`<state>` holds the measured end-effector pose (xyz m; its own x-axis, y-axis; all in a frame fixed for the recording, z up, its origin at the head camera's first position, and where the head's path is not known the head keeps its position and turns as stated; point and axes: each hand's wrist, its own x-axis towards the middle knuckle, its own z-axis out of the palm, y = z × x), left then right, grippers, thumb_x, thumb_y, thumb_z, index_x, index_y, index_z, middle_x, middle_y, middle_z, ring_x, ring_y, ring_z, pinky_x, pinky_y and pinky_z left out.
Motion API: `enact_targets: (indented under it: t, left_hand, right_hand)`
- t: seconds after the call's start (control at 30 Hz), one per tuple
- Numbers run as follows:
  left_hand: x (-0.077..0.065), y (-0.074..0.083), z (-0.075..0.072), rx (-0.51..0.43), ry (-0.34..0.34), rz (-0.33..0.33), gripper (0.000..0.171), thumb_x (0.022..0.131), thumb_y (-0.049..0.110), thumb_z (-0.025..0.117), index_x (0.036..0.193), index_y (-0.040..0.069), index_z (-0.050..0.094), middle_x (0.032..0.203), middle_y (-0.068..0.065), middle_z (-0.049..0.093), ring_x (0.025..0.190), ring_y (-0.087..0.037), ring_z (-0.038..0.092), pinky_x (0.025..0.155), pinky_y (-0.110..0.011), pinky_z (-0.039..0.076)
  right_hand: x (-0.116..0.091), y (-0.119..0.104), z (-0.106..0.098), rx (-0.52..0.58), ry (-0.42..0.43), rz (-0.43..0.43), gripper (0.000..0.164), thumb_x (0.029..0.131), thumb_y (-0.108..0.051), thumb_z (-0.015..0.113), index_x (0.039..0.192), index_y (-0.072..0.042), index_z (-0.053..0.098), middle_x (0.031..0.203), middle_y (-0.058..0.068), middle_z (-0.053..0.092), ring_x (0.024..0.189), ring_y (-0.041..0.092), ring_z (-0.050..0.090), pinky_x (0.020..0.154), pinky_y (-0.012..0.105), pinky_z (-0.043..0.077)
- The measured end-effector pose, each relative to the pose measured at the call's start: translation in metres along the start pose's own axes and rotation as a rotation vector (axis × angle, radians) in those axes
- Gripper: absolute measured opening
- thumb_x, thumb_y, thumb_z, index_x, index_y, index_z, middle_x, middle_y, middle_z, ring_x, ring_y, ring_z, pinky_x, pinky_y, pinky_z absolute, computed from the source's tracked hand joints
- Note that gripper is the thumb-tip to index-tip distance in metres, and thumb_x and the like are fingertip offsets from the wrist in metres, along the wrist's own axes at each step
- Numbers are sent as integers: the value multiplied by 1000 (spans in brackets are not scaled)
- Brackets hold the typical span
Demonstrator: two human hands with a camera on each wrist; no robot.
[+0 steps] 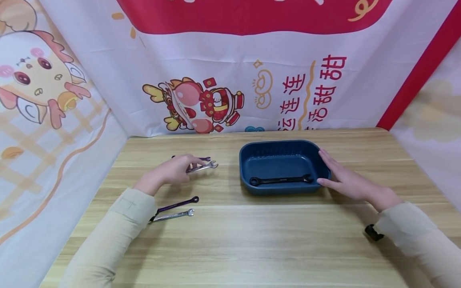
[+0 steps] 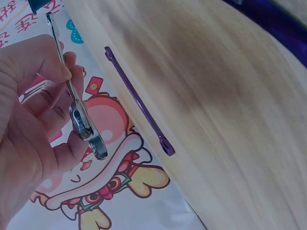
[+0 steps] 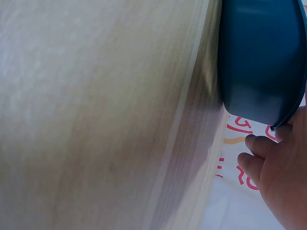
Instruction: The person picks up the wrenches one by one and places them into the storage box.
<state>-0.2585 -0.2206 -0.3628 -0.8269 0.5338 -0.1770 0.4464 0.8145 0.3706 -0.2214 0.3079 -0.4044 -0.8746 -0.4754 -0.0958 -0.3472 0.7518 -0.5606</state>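
My left hand (image 1: 176,168) pinches a silver wrench (image 1: 203,166) between thumb and fingers, just above the table. In the left wrist view, the silver wrench (image 2: 79,115) lies across the fingers. Just beyond this hand, a purple wrench (image 2: 139,100) rests on the wood, partly hidden in the head view. My right hand (image 1: 349,182) touches the right end of a dark blue bin (image 1: 277,190), its thumb and fingers spread at the rim. A black wrench (image 1: 281,180) lies inside, along the near wall.
Nearer than the left hand lie another purple wrench (image 1: 178,204) and another silver wrench (image 1: 174,216), partly covered by the left sleeve. A printed cloth (image 1: 216,52) hangs behind the wooden table (image 1: 234,248), with more cloth at both sides.
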Motion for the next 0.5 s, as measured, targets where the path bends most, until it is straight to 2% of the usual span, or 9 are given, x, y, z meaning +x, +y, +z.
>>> enact_targets:
  t: [0.27,0.5]
  left_hand:
    - [0,8,-7,16,-1,41,62,79,-14,69,137,7,65,112,-11,67,97,-25,60,88,-44,53]
    - [0,18,-6,25,-8,60,62,80,-14,69,138,8,66,115,-10,66,95,-23,59,86,-41,53]
  right_hand:
    - [1,-1,0,-1,-3,-1,96,102,-42,61,165,-14,-6,170,17,-4,152,48,10,113,70,20]
    - [1,0,1,-8,-6,13,95,103,-42,60,165,-16,-8,171,14,-7,152,48,8,114,69,18]
